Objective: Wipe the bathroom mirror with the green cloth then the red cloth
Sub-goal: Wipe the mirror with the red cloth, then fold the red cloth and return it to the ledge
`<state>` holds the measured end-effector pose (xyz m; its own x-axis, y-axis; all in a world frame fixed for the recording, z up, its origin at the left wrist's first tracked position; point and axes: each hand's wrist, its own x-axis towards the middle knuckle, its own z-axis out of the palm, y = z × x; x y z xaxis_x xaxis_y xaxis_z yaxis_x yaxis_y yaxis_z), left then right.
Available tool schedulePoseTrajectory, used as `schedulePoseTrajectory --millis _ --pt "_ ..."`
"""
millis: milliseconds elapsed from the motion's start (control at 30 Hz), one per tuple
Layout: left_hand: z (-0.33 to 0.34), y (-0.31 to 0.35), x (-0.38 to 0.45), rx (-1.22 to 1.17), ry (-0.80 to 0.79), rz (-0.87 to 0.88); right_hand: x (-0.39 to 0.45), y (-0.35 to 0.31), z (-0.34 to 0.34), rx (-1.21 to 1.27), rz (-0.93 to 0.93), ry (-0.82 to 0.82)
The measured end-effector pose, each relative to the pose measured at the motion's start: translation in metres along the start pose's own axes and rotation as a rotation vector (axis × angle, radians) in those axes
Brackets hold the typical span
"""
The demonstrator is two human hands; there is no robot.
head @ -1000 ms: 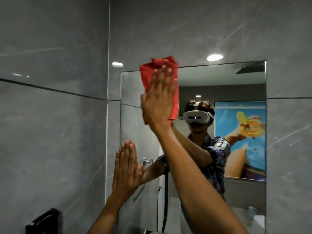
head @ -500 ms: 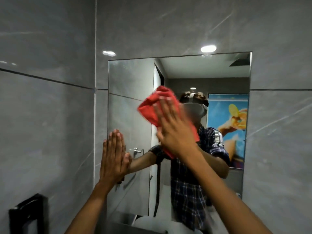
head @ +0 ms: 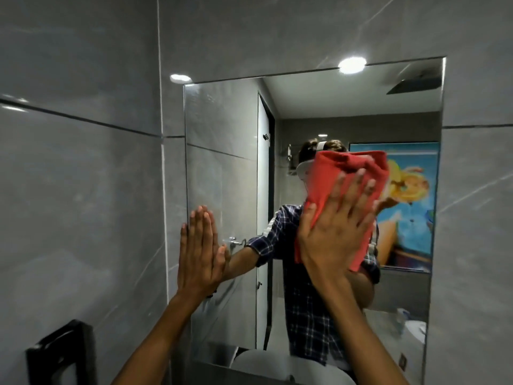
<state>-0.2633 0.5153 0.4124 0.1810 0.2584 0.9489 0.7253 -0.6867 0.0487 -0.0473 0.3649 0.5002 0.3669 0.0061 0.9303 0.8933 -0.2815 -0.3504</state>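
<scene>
Two flat hands on the bathroom mirror, the right one pressing a red cloth to the glass.

At lower left of the frame a black fixture [head: 59,354] on the grey tiled wall [head: 77,190] is cut off by the bottom edge. The left hand [head: 200,254] lies flat and empty at the mirror's [head: 222,129] left edge, fingers straight and together, thumb out to the right. Right of centre, the right hand [head: 337,232] is spread wide, palm pushing the red cloth [head: 327,179] against the glass; the fingers fan apart over the bunched fabric, which sticks out above and below the hand. The cloth covers the reflected person's head, and the hand hides much of the cloth. A bright poster [head: 410,207] shows in the reflection at right, partly covered. Both forearms run out of the bottom edge.
</scene>
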Motion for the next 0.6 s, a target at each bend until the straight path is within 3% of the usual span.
schedulePoseTrajectory --millis 167,333,433,600 --pt "0.001 -0.001 0.001 0.019 0.019 0.013 -0.047 -0.104 0.031 0.172 -0.435 -0.153" --pt "-0.016 0.009 -0.004 -0.112 -0.107 -0.058 -0.05 -0.112 0.024 0.356 -0.72 -0.449" --pt "-0.043 0.039 -0.011 -0.344 -0.14 -0.222 -0.05 -0.106 -0.002 0.637 -0.638 -0.61" --pt "-0.099 0.12 -0.067 -0.925 -0.175 -0.627 -0.097 -0.061 -0.074 1.038 -0.227 -0.687"
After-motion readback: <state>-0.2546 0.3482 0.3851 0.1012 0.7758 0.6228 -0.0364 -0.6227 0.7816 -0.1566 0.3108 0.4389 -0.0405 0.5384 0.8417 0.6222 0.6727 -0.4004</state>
